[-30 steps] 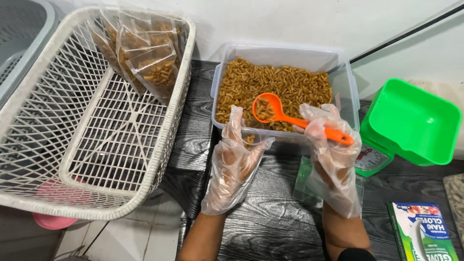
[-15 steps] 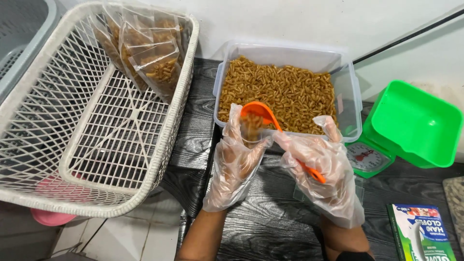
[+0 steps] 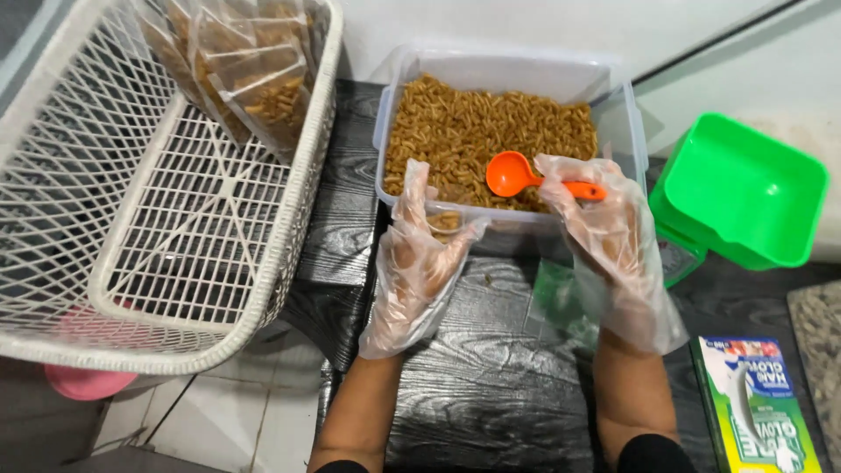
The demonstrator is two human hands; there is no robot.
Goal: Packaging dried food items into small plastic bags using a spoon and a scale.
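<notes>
The right hand grips the orange scoop above the snack tub; the left hand pinches a small bag open at the tub's near wall. Scooping level should limit spills.

Right hand, gloved, grips orange scoop over clear tub of brown pasta. Left hand holds small bag w/ pasta at tub's near edge. White basket left, green scale right.
</notes>
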